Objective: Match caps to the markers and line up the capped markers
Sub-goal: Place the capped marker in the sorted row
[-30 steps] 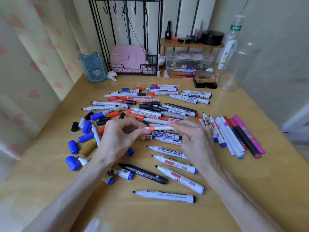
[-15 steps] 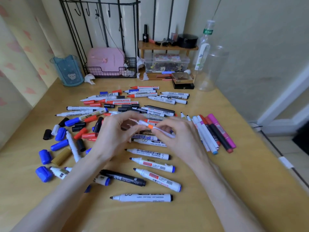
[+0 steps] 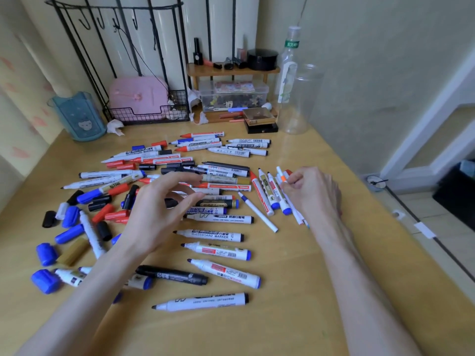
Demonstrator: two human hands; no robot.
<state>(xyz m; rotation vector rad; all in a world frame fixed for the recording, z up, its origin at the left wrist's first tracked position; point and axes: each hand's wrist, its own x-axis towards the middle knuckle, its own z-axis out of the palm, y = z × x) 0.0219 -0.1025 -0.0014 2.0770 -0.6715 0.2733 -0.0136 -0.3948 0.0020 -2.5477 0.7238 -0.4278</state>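
Many whiteboard markers lie scattered over the wooden table (image 3: 295,291), some uncapped, with loose blue, red and black caps (image 3: 69,215) at the left. My right hand (image 3: 309,191) pinches a thin white marker with an orange band (image 3: 282,176) over the row of capped markers (image 3: 272,194) at the right. My left hand (image 3: 164,209) hovers above the middle of the pile, fingers relaxed and holding nothing. A thin blue-tipped pen (image 3: 258,211) lies slanted beside the row. Several uncapped markers (image 3: 218,255) lie in a column near the front.
At the back stand a teal cup (image 3: 78,116), a black wire rack with a pink case (image 3: 138,98), a small wooden shelf (image 3: 231,70), a clear box, a plastic bottle (image 3: 288,65) and a clear jar (image 3: 299,98). The table's right edge drops to the floor.
My right hand carried the orange-banded marker rightwards from the middle to the row of capped markers. My left hand let go of it and opened over the pile.
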